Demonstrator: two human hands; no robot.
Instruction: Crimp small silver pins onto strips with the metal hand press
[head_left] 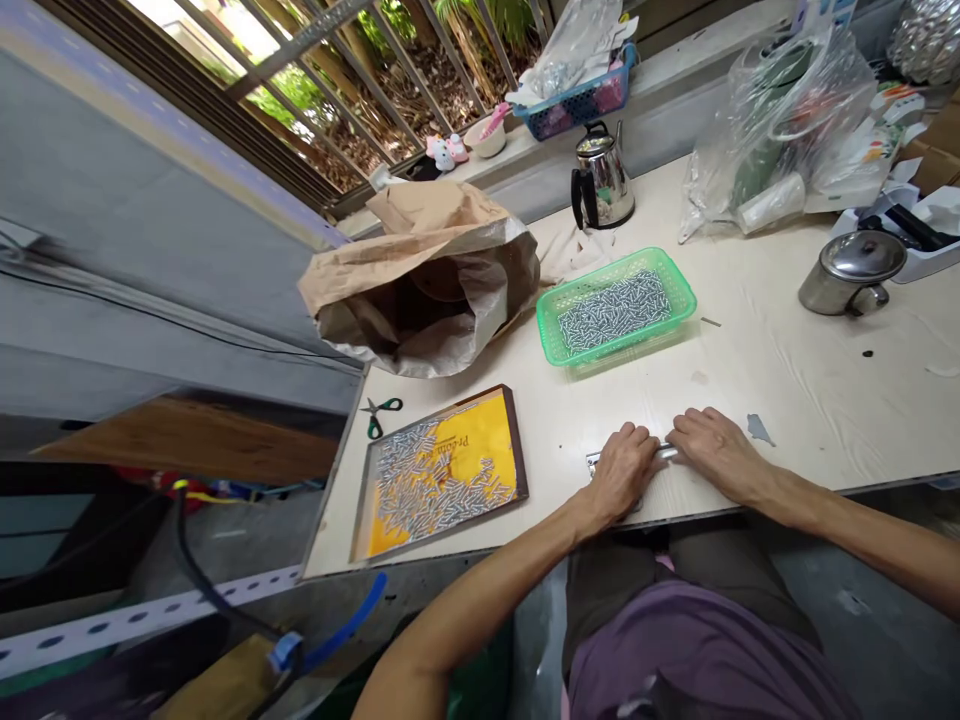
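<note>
My left hand is closed over a small metal fixture near the table's front edge; most of it is hidden under the palm. A bright end of this metal fixture shows left of the hand. Between my hands runs a slim metal bar. The curled fingers of my right hand grip its right end. Left of my hands, a shallow tray with a yellow bottom holds many small silvery pins. Beyond my hands stands a green plastic basket, with more such pins inside.
An open brown paper bag lies behind the tray, with green-handled scissors beside the tray. A steel kettle is at the back. To the right are a lidded metal cup, a clear plastic bag and a grey scrap.
</note>
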